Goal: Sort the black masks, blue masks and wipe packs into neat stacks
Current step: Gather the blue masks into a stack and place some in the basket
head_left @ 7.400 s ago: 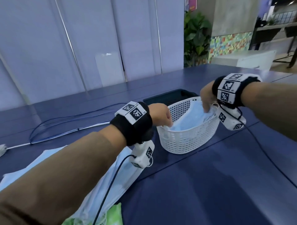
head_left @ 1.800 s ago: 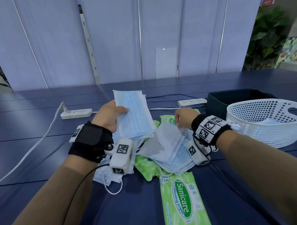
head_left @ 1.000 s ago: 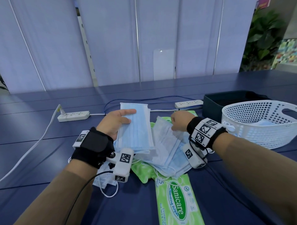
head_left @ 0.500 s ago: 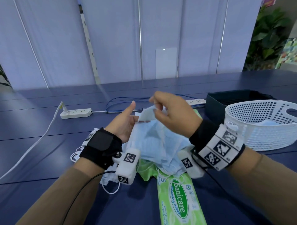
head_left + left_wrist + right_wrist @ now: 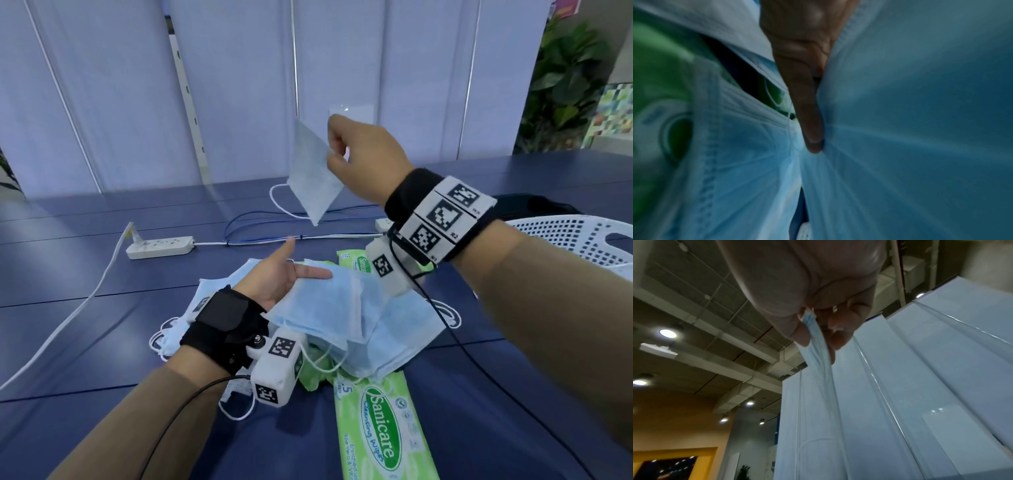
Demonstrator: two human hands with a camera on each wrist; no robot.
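Note:
My right hand (image 5: 334, 150) is raised above the table and pinches the corner of one blue mask (image 5: 313, 178), which hangs down with its ear loops dangling. The right wrist view shows thumb and finger pinching that mask (image 5: 815, 332). My left hand (image 5: 284, 274) is palm up with the thumb lifted. A stack of blue masks (image 5: 329, 301) lies across its straight fingers (image 5: 807, 113). Under it is a loose pile of blue masks (image 5: 400, 329) on green wipe packs (image 5: 380, 435). A second wipe pack (image 5: 352, 263) lies further back. No black mask shows.
A white mesh basket (image 5: 565, 240) stands at the right with a black bin (image 5: 534, 202) behind it. A power strip (image 5: 159, 245) and blue and white cables (image 5: 257, 222) lie across the dark blue table (image 5: 102, 342) behind the pile. Panel walls close the back.
My right hand has risen from the left hand's stack to well above the table with one blue mask. The left hand has stayed over the pile under its stack.

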